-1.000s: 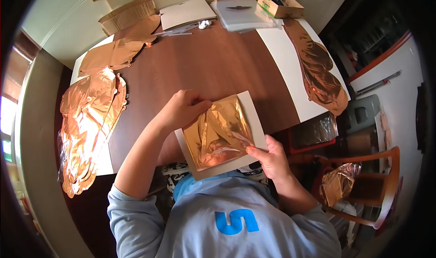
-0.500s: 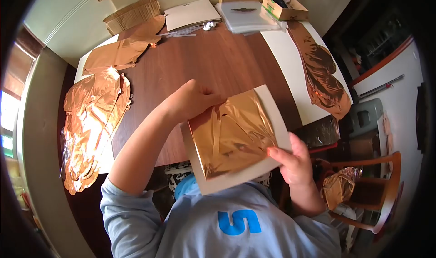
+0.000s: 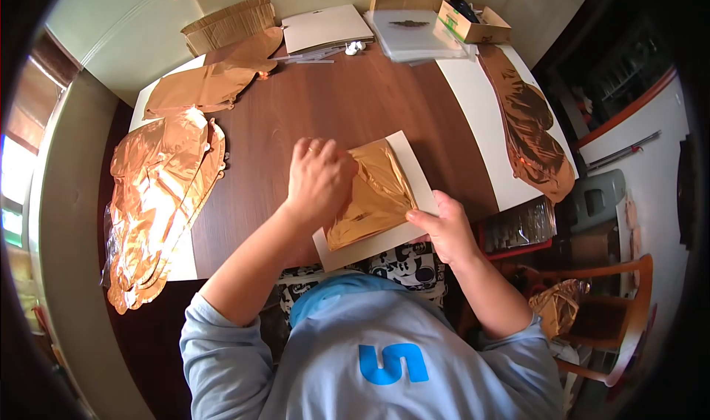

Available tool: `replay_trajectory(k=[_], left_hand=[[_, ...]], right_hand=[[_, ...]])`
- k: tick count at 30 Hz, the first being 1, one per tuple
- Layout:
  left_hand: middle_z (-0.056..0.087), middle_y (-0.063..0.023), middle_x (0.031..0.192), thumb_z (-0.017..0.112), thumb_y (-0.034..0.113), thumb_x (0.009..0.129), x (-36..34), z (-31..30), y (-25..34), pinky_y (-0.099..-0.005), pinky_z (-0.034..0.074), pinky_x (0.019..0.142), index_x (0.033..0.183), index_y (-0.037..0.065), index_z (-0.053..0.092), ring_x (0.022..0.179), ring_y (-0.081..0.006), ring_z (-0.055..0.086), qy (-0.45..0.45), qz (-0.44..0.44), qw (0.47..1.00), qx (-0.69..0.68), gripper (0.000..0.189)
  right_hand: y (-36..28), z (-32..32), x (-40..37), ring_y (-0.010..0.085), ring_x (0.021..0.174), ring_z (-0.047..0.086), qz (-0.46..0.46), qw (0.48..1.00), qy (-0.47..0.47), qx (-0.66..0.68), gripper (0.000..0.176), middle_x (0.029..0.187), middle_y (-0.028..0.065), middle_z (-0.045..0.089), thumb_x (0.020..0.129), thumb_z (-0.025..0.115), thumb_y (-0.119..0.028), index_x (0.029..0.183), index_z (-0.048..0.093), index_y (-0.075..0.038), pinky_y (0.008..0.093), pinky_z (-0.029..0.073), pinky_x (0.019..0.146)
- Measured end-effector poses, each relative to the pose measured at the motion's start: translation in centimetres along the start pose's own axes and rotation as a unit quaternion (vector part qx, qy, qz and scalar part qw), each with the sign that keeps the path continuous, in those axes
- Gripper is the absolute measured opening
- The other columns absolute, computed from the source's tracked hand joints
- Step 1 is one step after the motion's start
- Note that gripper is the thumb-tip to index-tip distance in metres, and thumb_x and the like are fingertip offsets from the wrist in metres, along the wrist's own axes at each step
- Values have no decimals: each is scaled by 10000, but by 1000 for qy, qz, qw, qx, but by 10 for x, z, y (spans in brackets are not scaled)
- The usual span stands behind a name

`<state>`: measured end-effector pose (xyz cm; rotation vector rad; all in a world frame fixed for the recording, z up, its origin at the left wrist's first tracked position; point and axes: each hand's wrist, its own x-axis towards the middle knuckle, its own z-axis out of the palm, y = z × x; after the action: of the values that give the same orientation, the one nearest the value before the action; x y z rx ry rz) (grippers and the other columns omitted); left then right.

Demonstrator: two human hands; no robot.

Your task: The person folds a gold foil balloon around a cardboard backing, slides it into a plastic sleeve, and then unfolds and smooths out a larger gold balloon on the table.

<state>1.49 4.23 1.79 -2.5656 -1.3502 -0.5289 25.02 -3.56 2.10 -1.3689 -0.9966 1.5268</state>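
A pale card (image 3: 403, 150) is held at a tilt over the table's near edge, and a folded, creased gold foil balloon (image 3: 377, 198) lies on it. My right hand (image 3: 447, 231) grips the card's right side, its thumb pressing on the foil's edge. Over the left edge of the foil, my left hand (image 3: 319, 179) is closed with curled fingers. Its fingertips are partly hidden, but they seem to pinch the foil there.
Flat copper foil balloons lie on the left (image 3: 159, 190) and right (image 3: 525, 124) of the brown table (image 3: 318, 102). At the back are stacked card sheets (image 3: 325, 29), clear plastic sleeves (image 3: 418, 39) and a small box (image 3: 477, 24). A wooden chair (image 3: 629, 316) stands at right.
The card with the foil has moved away from my body, toward the table. My left hand has shifted from the foil's upper left corner down along its left edge. My right hand still grips the card.
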Motion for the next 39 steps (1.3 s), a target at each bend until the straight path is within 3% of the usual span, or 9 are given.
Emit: replay_trajectory(k=[6, 9, 11, 13, 15, 17, 23, 34, 39], left_hand=[[571, -144, 1317, 634, 447, 879, -29, 0, 11, -554, 267, 1140, 1260, 2, 591, 1272, -315, 509, -30, -22, 996, -86, 588], [541, -164, 1365, 577, 520, 896, -34, -4, 9, -560, 235, 1152, 1318, -16, 547, 1319, -336, 470, -37, -12, 995, -91, 683], [528, -174, 1381, 551, 543, 903, -38, -5, 9, -558, 216, 1160, 1343, -20, 526, 1336, -347, 453, -37, -13, 994, -97, 715], [522, -185, 1383, 538, 548, 906, -39, -3, 11, -553, 202, 1165, 1356, -16, 515, 1344, -353, 444, -28, -14, 994, -102, 722], [512, -192, 1395, 546, 537, 898, -41, -1, 12, -560, 212, 1163, 1367, -31, 502, 1353, -351, 435, -28, -13, 995, -95, 738], [503, -194, 1408, 554, 518, 891, -42, 3, 10, -565, 214, 1161, 1378, -35, 492, 1360, -349, 430, -23, -5, 996, -82, 739], [445, -186, 1475, 557, 457, 904, -46, 3, 8, -566, 133, 1185, 1410, 5, 477, 1407, -348, 376, -29, -8, 993, -110, 684], [433, -202, 1492, 550, 482, 912, -47, -1, 6, -553, 125, 1188, 1417, -17, 463, 1422, -344, 366, -48, -2, 992, -115, 715], [435, -201, 1492, 549, 477, 917, -47, -2, 6, -554, 121, 1189, 1422, -11, 460, 1426, -343, 363, -49, -4, 992, -113, 708]], right_hand=[[-2, -4, 3, 160, 810, 687, -1, 997, -25, -78, 261, 1011, 124, 688, 900, 657, -80, 1114, 580, 49, 309, 600, 554], [-44, -14, 0, 249, 797, 711, -17, 870, -35, -491, 310, 984, 175, 706, 892, 694, -183, 1098, 595, 26, 384, 570, 577], [-36, -20, 2, 338, 846, 681, -207, 742, 120, -626, 344, 972, 162, 692, 883, 705, -277, 1083, 614, -12, 441, 540, 724], [-47, 0, 8, 325, 962, 655, -327, 717, 121, -604, 329, 1087, 156, 661, 898, 678, -249, 1126, 612, -21, 437, 519, 840], [-48, 31, 18, 337, 1198, 553, -422, 710, 39, -562, 417, 1269, 183, 582, 904, 666, -216, 1236, 579, 21, 426, 452, 1002], [-28, 56, 37, 383, 1382, 387, -436, 678, -47, -590, 604, 1467, 206, 456, 966, 564, -373, 1370, 478, 68, 524, 213, 1174], [4, 59, 62, 360, 1483, 225, -339, 702, -91, -620, 762, 1564, 210, 322, 1015, 324, -550, 1503, 320, 35, 541, 26, 1209], [2, 36, 58, 372, 1486, 192, -300, 677, -42, -670, 778, 1580, 214, 273, 985, 450, -513, 1507, 296, 43, 555, 41, 1205], [-6, 48, 63, 363, 1493, 182, -349, 676, -82, -643, 749, 1594, 203, 249, 994, 453, -479, 1520, 272, 21, 567, 49, 1201]])
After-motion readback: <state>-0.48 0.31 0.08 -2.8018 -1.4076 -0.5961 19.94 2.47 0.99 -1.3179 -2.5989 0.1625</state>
